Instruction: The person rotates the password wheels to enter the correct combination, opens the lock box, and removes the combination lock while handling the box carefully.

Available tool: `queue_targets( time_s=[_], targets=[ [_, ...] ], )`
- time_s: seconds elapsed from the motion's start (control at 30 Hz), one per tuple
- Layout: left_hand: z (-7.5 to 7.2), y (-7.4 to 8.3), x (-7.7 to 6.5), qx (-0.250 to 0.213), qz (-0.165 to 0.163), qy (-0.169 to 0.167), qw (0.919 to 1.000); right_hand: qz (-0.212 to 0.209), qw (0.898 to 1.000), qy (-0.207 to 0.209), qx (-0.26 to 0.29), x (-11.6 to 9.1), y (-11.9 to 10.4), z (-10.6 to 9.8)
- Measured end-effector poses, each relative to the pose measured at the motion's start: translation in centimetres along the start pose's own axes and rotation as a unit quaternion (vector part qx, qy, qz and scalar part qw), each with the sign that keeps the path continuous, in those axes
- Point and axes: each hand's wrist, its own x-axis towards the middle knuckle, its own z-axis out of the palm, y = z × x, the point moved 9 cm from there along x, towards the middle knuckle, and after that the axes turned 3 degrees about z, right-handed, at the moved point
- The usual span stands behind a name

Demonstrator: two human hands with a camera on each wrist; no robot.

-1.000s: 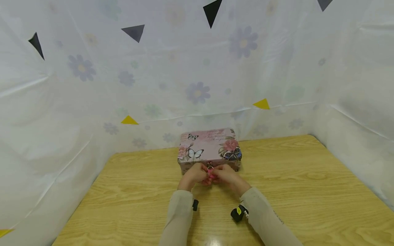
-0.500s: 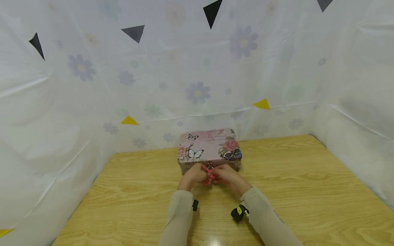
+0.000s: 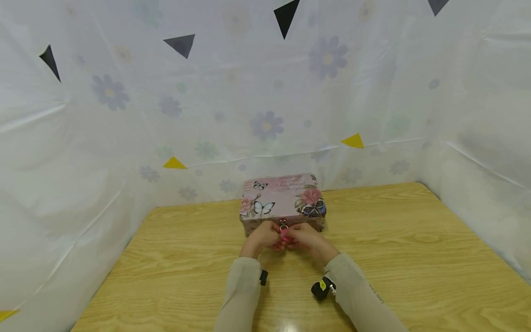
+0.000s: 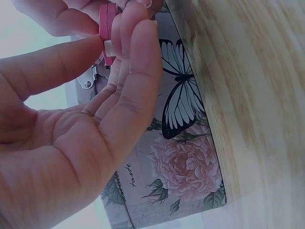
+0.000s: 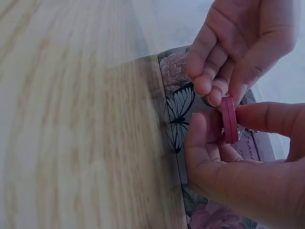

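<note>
Pinching from either side, my left hand (image 3: 264,236) and right hand (image 3: 307,236) meet at a small pinkish-red padlock with a silver metal loop (image 3: 285,234). My left thumb rests against one face of its body while the bent fingers of that hand lie along the other. The thumb of my right hand presses its side across from curled fingers, so the body sits between both sets of fingertips, its narrow edge showing in the two wrist views. Just beyond my fingertips, the loop is at a small silver metal clasp (image 3: 283,222); whether it passes through, I cannot tell.

Directly ahead of my hands lies a pink rectangular box printed with roses, butterflies and script (image 3: 286,196), its lid down and its clasp side toward me. A white butterfly is printed on the lid beyond my left hand, and a dark blue one beyond my right. Under my hands and wrists spreads a pale yellow wood-grain table (image 3: 174,267). Cream long sleeves (image 3: 244,286) cover my forearms, and well beyond my hands, behind the box, hangs a white sheet with pale flowers (image 3: 232,101).
</note>
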Motion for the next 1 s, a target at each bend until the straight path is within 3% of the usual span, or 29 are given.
queue_targets(
  time_s=[0.53,1.0],
  targets=[
    [0.09,0.24,0.01,0.001,-0.003,-0.004,1.0,0.001,1.0,0.016,-0.024,-0.26,-0.38,0.04],
    [0.03,0.17,-0.27,0.005,0.003,0.001,1.0,0.008,1.0,0.011,-0.011,-0.15,-0.04,-0.18]
  ],
)
